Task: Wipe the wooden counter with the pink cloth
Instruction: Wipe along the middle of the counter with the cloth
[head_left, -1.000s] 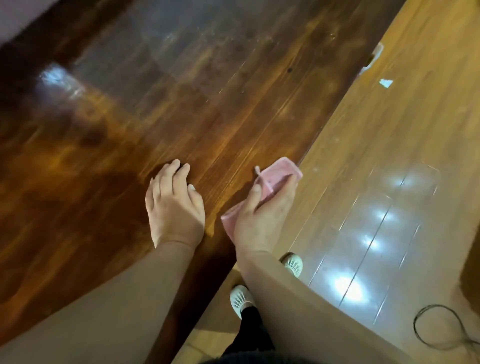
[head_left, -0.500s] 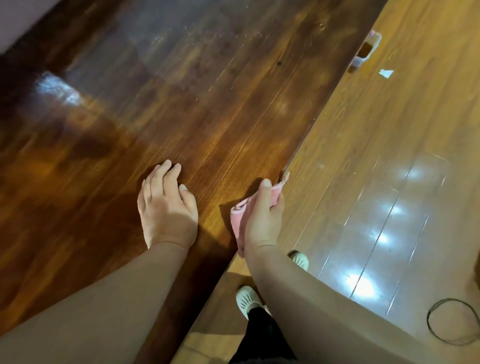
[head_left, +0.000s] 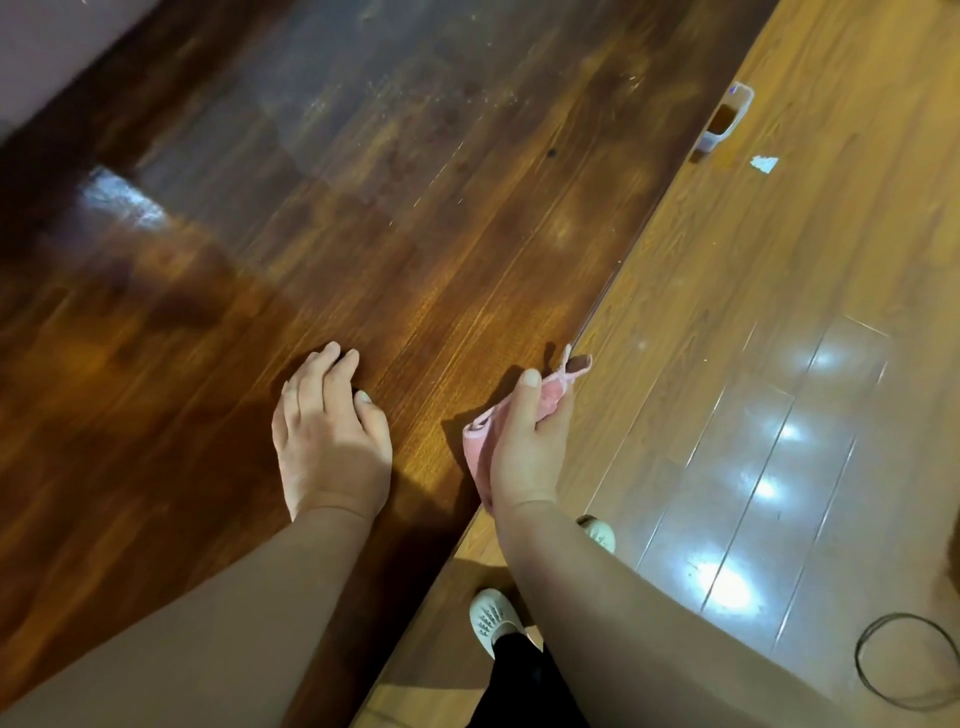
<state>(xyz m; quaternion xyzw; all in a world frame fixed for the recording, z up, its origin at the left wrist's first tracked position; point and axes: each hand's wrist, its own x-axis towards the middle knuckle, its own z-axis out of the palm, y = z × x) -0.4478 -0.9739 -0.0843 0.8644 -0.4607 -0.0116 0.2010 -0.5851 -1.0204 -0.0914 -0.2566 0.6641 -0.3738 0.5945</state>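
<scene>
**At the counter's edge, cloth bunched in the right hand**

Beyond both sets of fingertips the counter (head_left: 415, 218) is stretching away, dark glossy wood, with a dusty, speckled patch lying well ahead of the fingers and looking not yet wiped. It is hard, flat and fixed; nothing in it will give, so all the yielding will be coming from the cloth.

Left of the cloth, the left hand (head_left: 332, 431) is resting palm down on the wood, fingers straight and close together, holding nothing and apparently steadying the body.

Just beside the counter's edge, the right hand (head_left: 524, 447) is gripping the cloth (head_left: 480, 441), thumb lying straight along the top and the other fingers curled under it. Pink folds are sticking out on the thumb side and a thin corner is poking past the fingertips over the floor (head_left: 779, 312). Whether it is touching the wood I cannot tell.

The cloth is looking light, soft and limp, crumpling wherever it is squeezed. Bunched like this it is offering little wiping face; I would judge it better spread flat under straight fingers, with the palm pressing on its middle so the edges are not rolling up.

Below the right wrist, two pale shoes (head_left: 491, 618) are showing on the floor.
</scene>
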